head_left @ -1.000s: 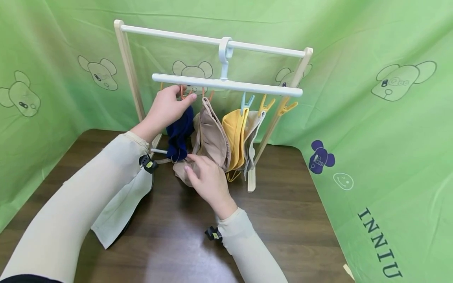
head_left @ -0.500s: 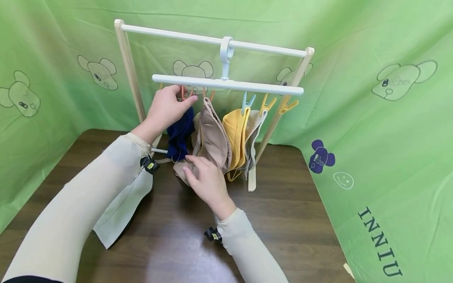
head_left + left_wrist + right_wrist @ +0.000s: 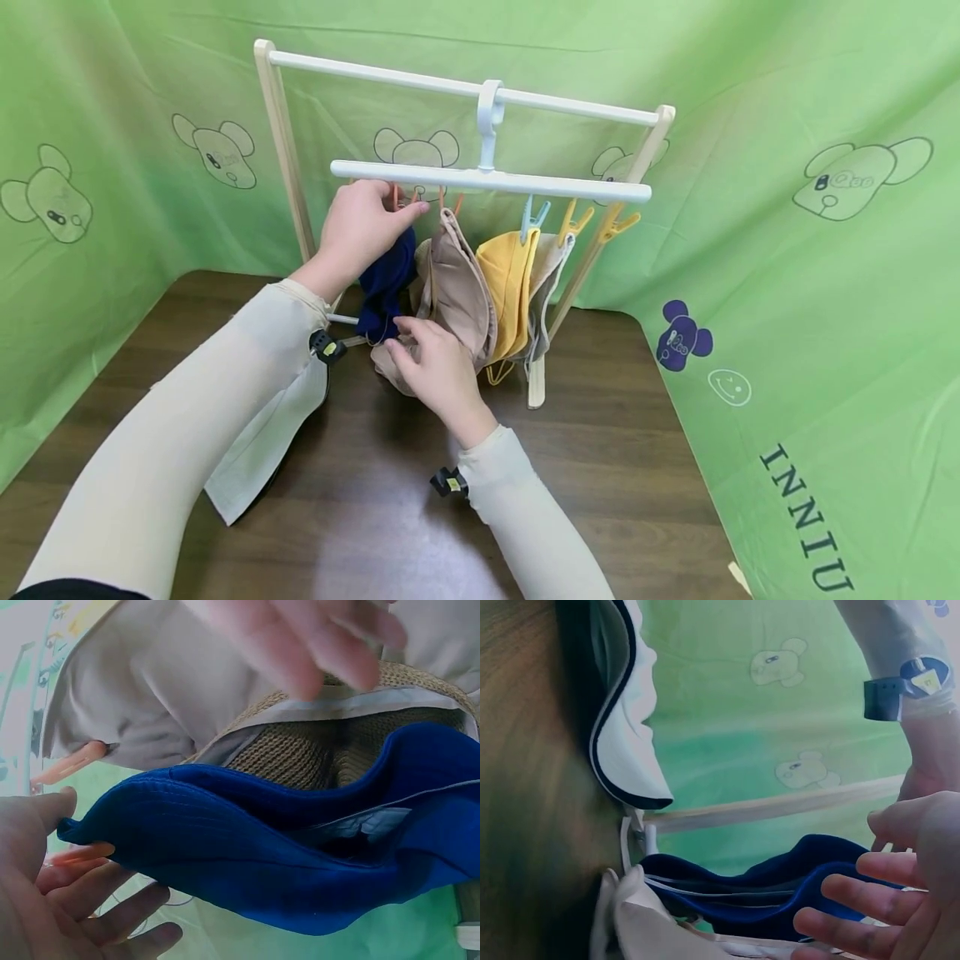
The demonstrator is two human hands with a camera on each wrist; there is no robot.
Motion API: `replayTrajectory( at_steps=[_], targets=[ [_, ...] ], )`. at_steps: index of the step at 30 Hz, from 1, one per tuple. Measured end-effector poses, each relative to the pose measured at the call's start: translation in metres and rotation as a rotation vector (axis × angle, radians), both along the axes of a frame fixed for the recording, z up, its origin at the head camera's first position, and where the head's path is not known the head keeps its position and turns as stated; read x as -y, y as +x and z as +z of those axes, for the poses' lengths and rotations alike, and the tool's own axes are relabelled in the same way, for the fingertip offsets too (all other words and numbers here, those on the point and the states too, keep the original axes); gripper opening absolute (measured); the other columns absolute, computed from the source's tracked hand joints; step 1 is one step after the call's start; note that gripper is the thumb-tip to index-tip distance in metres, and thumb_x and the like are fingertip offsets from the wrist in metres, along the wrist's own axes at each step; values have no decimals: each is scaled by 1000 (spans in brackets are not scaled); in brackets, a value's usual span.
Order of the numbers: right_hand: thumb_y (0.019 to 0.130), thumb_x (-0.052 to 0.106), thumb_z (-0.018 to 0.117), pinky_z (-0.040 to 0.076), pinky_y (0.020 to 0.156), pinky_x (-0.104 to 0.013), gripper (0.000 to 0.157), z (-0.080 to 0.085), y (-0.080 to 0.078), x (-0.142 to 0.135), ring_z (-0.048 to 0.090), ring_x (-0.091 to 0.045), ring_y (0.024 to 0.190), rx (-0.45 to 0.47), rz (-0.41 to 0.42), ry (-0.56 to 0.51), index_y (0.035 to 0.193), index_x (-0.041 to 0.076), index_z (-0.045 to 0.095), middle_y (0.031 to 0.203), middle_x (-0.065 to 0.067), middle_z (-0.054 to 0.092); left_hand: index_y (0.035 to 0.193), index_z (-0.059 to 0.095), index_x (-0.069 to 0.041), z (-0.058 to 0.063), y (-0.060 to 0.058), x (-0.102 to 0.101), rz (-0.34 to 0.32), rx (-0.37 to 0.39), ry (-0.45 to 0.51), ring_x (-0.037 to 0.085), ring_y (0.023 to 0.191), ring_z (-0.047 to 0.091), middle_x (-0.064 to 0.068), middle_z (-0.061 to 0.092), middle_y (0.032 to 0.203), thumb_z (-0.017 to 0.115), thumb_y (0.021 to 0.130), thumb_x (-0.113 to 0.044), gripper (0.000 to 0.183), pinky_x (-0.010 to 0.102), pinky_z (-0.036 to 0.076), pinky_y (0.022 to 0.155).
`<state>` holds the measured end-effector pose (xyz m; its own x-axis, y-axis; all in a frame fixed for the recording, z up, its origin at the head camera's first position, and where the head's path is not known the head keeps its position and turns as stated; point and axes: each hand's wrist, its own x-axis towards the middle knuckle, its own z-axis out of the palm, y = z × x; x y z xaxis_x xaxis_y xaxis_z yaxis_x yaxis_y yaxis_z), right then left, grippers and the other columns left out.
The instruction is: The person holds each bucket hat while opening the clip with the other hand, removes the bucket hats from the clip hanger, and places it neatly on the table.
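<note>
My left hand [image 3: 362,229] is up at the left end of the white hanger bar [image 3: 491,178]. Thumb and fingers pinch an orange clothespin [image 3: 84,853] that grips the brim edge of a navy blue hat [image 3: 247,847]. The hat hangs down with its opening partly spread, seen also as a dark blue hat [image 3: 780,896] in the right wrist view. Lower down, my right hand [image 3: 441,367] is beside the hat's bottom, fingers loosely extended and holding nothing; whether a fingertip touches fabric I cannot tell. A beige hat [image 3: 459,287] hangs just right of the blue one.
A yellow hat [image 3: 504,283] and a grey hat [image 3: 553,275] hang further right, by a blue clothespin [image 3: 532,221] and a yellow clothespin [image 3: 573,221]. The wooden rack [image 3: 283,150] stands on a brown table [image 3: 600,467]. A white hat [image 3: 258,454] lies under my left forearm.
The head view has shifted slightly, so the rack sits a little further right. My right fingertips have risen slightly along the blue hat. The left hand's hold on the clothespin looks the same.
</note>
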<state>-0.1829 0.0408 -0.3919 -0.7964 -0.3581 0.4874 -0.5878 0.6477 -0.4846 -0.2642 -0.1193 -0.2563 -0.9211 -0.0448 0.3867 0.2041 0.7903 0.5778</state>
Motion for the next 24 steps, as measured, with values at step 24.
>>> replayTrajectory(
  at_steps=[24],
  targets=[
    [98,52,65,55,94,-39,63,22,-35,23,68,-18,113,302,-79,-125,147,16,52,126,-1,71,75,63,-17,0,1,2,29,-14,-11,23,68,51,2,56,68,64,94,-60,48,34,36,58]
  ],
)
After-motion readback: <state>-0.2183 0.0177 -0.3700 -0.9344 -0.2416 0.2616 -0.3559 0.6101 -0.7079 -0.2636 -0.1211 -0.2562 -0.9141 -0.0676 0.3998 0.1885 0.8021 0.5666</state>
